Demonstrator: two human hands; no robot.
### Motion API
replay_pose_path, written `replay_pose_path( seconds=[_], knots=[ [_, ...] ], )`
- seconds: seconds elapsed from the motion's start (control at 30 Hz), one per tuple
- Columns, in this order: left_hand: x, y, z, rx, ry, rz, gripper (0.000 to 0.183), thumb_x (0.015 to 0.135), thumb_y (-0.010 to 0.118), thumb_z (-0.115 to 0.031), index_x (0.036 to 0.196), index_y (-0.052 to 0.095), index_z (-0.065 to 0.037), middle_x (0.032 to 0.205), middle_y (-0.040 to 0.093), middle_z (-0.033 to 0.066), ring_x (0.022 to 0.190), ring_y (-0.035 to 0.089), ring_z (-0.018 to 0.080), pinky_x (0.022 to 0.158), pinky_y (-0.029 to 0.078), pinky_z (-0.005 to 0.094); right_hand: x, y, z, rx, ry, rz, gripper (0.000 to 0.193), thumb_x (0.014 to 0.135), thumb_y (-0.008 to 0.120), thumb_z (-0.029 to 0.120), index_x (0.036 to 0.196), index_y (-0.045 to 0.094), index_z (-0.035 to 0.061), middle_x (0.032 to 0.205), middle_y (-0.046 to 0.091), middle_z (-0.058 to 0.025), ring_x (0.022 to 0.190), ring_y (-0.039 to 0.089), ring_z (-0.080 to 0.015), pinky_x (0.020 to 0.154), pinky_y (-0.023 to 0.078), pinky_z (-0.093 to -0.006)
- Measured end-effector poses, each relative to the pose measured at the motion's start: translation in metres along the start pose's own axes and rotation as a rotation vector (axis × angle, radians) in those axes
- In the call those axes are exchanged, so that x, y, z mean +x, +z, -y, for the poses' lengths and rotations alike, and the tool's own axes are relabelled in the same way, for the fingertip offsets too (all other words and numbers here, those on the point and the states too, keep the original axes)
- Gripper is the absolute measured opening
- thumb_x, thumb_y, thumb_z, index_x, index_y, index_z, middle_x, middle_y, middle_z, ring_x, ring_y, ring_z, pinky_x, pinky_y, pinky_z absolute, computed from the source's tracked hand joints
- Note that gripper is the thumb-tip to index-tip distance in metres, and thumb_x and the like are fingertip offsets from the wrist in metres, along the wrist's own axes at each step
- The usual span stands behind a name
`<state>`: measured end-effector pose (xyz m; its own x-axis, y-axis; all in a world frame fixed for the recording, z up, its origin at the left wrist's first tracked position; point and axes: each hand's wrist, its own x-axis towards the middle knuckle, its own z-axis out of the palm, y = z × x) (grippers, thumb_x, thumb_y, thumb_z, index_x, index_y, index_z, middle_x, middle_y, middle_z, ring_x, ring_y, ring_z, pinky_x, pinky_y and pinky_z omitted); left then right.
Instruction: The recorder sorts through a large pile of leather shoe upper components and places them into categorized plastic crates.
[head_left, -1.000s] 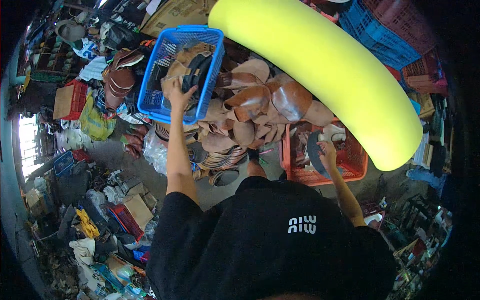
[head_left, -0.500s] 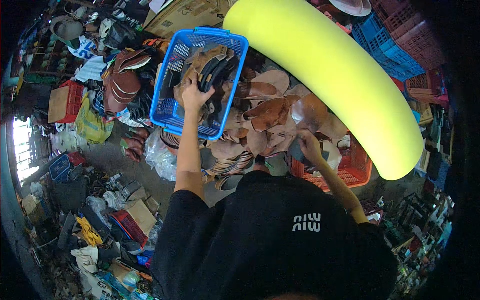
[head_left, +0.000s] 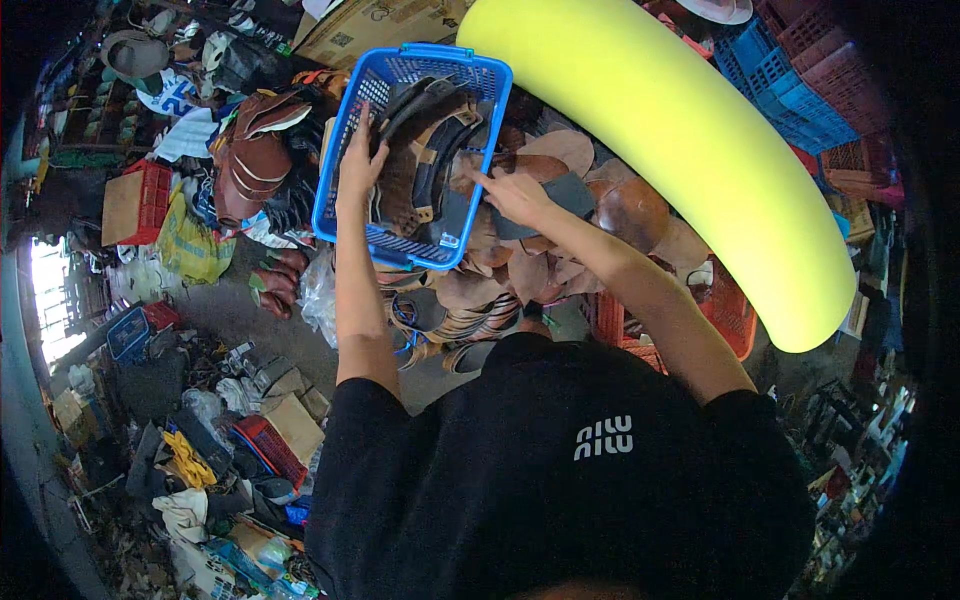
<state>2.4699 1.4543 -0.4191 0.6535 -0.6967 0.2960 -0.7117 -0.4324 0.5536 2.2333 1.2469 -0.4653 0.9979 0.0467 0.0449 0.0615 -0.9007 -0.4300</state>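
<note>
A blue plastic basket (head_left: 330, 185) stands in front of me, holding curved black strips (head_left: 440, 165) and brown leather pieces. My left hand (head_left: 358, 170) reaches over its near side and lies along the inside of the left wall, fingers stretched and thumb apart, with nothing gripped. At the basket's right rim is my right hand (head_left: 515, 197), index finger pointing toward the strips. Its other fingers are curled on a flat dark grey sheet (head_left: 568, 198); the palm hides part of the grip.
Brown leather pieces (head_left: 560, 150) are heaped right of the basket, by a large yellow curved object (head_left: 670, 140). A red crate (head_left: 735, 320) stands near my right arm. A clear plastic bag (head_left: 320, 300) and dark red items (head_left: 278, 282) lie at the left.
My right hand has come up and left from beside the red crate to the basket's rim, bringing the dark grey sheet. My left hand has left the brown leather and moved to the left wall.
</note>
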Motion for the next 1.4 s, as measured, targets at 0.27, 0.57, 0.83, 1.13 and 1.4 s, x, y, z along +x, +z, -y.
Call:
replay_pose_path(
  seconds=[0.27, 0.57, 0.83, 1.13, 1.4],
  knots=[
    [-0.018, 0.014, -0.021, 0.356, 0.015, 0.054, 0.038, 0.085, 0.051, -0.003, 0.117, 0.061, -0.021, 0.153, 0.024, 0.0183, 0.129, 0.042, 0.0414, 0.101, 0.037, 0.0516, 0.009, 0.009, -0.004, -0.004, 0.036, 0.072, 0.038, 0.09, 0.056, 0.022, 0.125, 0.043, 0.015, 0.09, 0.059, -0.0193, 0.073, 0.064, -0.0391, 0.059, 0.053, -0.0481],
    [-0.04, 0.092, -0.045, 0.721, -0.14, 0.208, 0.061, 0.072, 0.075, -0.045, 0.124, 0.061, -0.017, 0.158, 0.01, 0.0121, 0.13, 0.032, 0.0468, 0.096, 0.036, 0.065, 0.004, 0.02, -0.012, 0.014, 0.039, 0.058, 0.035, 0.091, 0.054, 0.019, 0.122, 0.042, 0.0117, 0.078, 0.062, -0.0192, 0.068, 0.064, -0.04, 0.057, 0.051, -0.0498],
    [-0.036, 0.106, -0.041, 0.818, -0.205, 0.175, 0.067, 0.066, 0.081, -0.042, 0.125, 0.06, -0.017, 0.158, 0.006, 0.0124, 0.13, 0.032, 0.0477, 0.091, 0.039, 0.0656, 0.007, 0.022, -0.015, 0.026, 0.071, 0.127, 0.035, 0.091, 0.05, 0.017, 0.125, 0.041, 0.0123, 0.078, 0.062, -0.0193, 0.068, 0.064, -0.0396, 0.057, 0.051, -0.0505],
    [-0.011, 0.058, -0.02, 0.396, -0.197, 0.089, 0.064, 0.056, 0.083, -0.022, 0.118, 0.065, -0.014, 0.155, 0.02, 0.0137, 0.117, 0.047, 0.0464, 0.096, 0.047, 0.0457, 0.007, 0.023, -0.014, 0.014, 0.021, 0.11, 0.039, 0.092, 0.052, 0.02, 0.128, 0.038, 0.0096, 0.078, 0.063, -0.019, 0.069, 0.063, -0.0401, 0.057, 0.05, -0.0508],
    [0.005, -0.015, 0.082, 0.124, -0.153, 0.007, 0.071, 0.054, 0.083, -0.03, 0.119, 0.066, -0.006, 0.146, 0.034, 0.0273, 0.133, 0.039, 0.037, 0.108, 0.035, 0.0392, 0.016, 0.015, -0.007, -0.03, 0.044, 0.143, 0.041, 0.091, 0.052, 0.018, 0.129, 0.039, 0.0104, 0.08, 0.063, -0.0196, 0.07, 0.064, -0.0396, 0.057, 0.051, -0.0491]
  ],
)
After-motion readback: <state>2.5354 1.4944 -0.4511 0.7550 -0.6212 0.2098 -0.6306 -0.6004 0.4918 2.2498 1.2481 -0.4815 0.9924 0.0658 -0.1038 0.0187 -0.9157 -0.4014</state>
